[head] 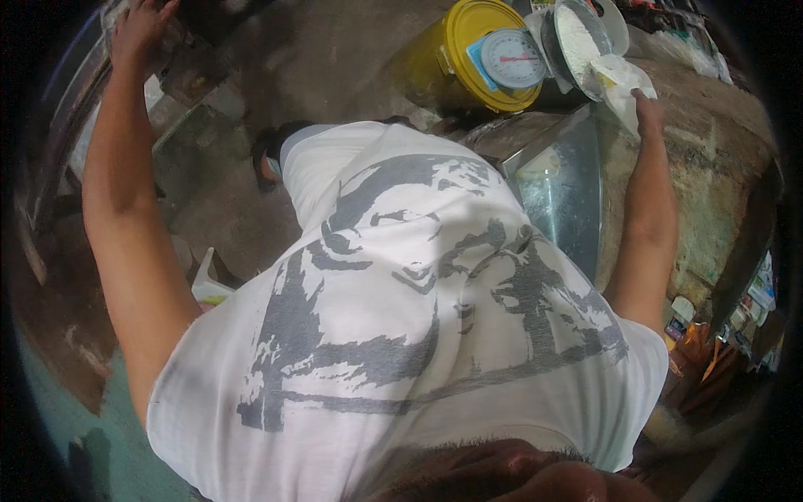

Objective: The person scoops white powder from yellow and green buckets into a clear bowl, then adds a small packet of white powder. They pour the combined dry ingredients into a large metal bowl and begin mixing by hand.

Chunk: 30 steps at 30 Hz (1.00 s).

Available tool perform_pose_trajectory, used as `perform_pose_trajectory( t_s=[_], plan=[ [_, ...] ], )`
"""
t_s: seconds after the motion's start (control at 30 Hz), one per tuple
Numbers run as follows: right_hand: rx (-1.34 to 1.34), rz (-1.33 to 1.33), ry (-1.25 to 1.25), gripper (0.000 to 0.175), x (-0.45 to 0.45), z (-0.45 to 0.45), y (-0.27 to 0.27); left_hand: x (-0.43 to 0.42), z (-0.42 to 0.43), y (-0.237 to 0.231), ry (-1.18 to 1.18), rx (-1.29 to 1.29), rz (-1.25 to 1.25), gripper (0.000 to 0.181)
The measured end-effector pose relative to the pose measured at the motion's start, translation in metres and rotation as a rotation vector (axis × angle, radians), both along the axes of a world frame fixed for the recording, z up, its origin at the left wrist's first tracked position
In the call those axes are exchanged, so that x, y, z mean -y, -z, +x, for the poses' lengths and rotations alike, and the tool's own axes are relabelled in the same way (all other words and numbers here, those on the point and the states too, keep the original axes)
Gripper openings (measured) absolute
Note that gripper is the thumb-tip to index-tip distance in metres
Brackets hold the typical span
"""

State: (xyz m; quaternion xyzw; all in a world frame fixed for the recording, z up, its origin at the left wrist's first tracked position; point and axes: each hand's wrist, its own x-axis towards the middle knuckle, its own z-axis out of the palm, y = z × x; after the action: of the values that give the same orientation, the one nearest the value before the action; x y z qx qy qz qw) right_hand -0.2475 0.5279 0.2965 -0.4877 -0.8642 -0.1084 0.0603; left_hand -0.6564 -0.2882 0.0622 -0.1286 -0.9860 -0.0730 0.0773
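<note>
My right hand (650, 113) grips a white bag or scoop (621, 81) beside the rim of a round metal bowl (558, 37); which of the two it is I cannot tell. White powder (580, 44) lies in the bowl. A dial scale (514, 58) with a red needle adjoins the bowl, in front of a yellow lidded bucket (448, 59). Raised at the far upper left, my left hand (141, 31) is partly cut off by the picture's edge. Dark clutter surrounds it, and whether it grips anything is unclear.
A sheet-metal surface (564, 194) adjoins a worn concrete ledge (702, 182) on the right. Clear plastic bags (687, 53) lie at the upper right. Assorted packets (756, 295) are stacked at the right rim. Part of a white plastic item (210, 276) shows beside my left arm.
</note>
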Motion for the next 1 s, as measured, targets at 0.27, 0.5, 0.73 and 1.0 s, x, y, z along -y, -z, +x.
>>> perform_pose_trajectory(
  t_s=[0.27,0.5,0.73,1.0],
  plan=[
    [0.165,0.036,-0.057,0.078,0.005,-0.010,0.001,-0.009,0.030,-0.028,-0.023,0.083,0.043,0.067],
    [0.246,0.114,-0.080,0.075,0.014,-0.007,0.001,-0.019,0.034,-0.041,-0.065,0.159,0.078,0.063],
    [0.205,0.159,-0.120,0.072,0.028,-0.009,0.001,-0.017,0.034,-0.040,-0.021,0.100,0.081,0.068],
    [0.270,0.160,-0.108,0.070,0.030,-0.013,-0.004,-0.012,0.020,-0.029,-0.022,0.108,0.091,0.068]
  ],
)
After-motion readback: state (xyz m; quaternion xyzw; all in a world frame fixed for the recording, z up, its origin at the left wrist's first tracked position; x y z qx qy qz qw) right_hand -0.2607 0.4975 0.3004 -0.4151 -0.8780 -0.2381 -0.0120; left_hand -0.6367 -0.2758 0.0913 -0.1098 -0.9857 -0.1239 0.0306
